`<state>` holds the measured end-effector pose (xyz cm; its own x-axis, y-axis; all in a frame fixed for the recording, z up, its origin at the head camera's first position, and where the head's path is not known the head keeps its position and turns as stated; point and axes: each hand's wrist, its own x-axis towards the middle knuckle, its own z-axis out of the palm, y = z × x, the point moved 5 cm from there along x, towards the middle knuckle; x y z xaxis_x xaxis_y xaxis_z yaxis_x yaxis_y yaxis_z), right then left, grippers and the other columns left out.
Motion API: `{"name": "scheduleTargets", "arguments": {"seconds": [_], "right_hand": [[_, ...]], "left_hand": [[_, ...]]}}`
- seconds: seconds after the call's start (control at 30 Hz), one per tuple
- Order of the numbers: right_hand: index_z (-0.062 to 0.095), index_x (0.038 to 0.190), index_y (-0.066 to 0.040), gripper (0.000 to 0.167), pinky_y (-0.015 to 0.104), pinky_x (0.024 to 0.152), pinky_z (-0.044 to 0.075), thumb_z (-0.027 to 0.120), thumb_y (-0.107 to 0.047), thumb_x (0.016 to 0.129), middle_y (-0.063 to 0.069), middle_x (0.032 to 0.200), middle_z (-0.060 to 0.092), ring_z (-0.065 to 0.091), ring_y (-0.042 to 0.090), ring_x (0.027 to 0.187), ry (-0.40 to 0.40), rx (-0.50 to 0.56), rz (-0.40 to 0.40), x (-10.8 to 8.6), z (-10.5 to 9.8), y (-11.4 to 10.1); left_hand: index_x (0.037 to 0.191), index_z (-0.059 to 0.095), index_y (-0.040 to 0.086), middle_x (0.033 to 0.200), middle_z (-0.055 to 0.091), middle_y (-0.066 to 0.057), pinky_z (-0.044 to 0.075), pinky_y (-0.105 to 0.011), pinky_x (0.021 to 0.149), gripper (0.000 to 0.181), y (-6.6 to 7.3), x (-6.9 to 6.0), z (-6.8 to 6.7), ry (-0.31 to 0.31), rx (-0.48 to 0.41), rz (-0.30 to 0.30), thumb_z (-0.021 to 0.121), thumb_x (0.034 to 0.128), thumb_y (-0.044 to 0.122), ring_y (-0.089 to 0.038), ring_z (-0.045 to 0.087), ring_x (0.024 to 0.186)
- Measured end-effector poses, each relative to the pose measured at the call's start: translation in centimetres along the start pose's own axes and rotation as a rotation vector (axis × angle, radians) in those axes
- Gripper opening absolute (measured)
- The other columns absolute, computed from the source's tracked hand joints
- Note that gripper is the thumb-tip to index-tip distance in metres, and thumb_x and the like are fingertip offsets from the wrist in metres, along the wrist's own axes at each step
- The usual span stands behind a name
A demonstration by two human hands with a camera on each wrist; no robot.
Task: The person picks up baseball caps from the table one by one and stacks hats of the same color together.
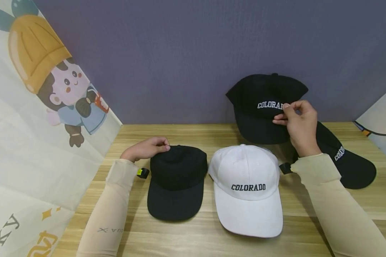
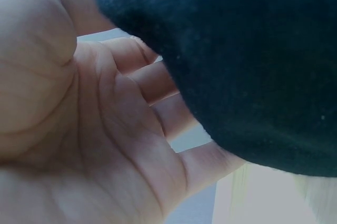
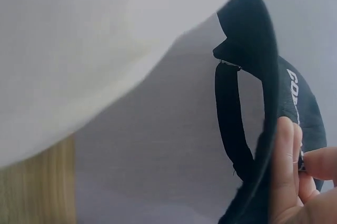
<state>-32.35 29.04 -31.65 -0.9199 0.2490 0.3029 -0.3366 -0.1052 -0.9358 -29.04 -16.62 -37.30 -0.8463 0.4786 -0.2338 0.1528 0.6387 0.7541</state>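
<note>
At the back right, my right hand (image 1: 300,123) pinches a black baseball cap (image 1: 260,123) near the end of its white COLORADO lettering. That cap is raised off the table, front facing me; its back strap (image 3: 231,118) shows in the right wrist view. My left hand (image 1: 146,147) holds the back left edge of a plain black baseball cap (image 1: 177,182), thumb on one side and fingers on the other. This cap's brim points toward me. Between the hands sits a white baseball cap (image 1: 247,171) with black COLORADO lettering, close beside the plain black one.
Another black COLORADO cap (image 1: 354,167) lies at the right, partly hidden by my right arm. A grey-purple wall (image 1: 167,64) closes the back of the wooden table (image 1: 167,235). A white cartoon-printed sheet (image 1: 16,142) borders the left.
</note>
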Motion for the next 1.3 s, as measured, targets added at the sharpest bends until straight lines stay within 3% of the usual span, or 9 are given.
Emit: {"name": "scheduleTargets", "arguments": {"seconds": [0.5,0.97,1.3], "right_hand": [[0.055,0.089,-0.004,0.014,0.025,0.057,0.059,0.064,-0.007,0.099,0.012,0.100,0.054,0.069,0.012,0.056,-0.025,0.070,-0.027,-1.1,1.2,-1.5],[0.056,0.092,-0.001,0.015,0.028,0.059,0.060,0.068,-0.009,0.098,0.013,0.103,0.055,0.069,0.015,0.059,-0.089,0.099,-0.050,-2.6,2.6,-3.3],[0.056,0.092,-0.001,0.015,0.029,0.058,0.060,0.067,-0.009,0.098,0.010,0.094,0.059,0.068,0.017,0.058,-0.133,0.112,-0.053,-4.2,3.7,-5.1]], "left_hand": [[0.106,0.061,0.010,0.099,0.055,-0.006,0.041,-0.039,0.083,0.016,0.0,0.0,0.1,-0.003,-0.007,0.001,0.049,0.1096,0.020,-0.024,0.049,0.090],[0.113,0.062,0.011,0.113,0.061,-0.008,0.045,-0.040,0.093,0.017,-0.1,0.2,-0.1,0.003,-0.011,-0.003,0.051,0.1091,0.023,-0.024,0.056,0.102],[0.117,0.061,0.009,0.116,0.063,-0.009,0.046,-0.041,0.097,0.020,-0.2,0.1,-0.1,0.001,-0.018,0.006,0.051,0.1089,0.024,-0.024,0.059,0.107]]}}
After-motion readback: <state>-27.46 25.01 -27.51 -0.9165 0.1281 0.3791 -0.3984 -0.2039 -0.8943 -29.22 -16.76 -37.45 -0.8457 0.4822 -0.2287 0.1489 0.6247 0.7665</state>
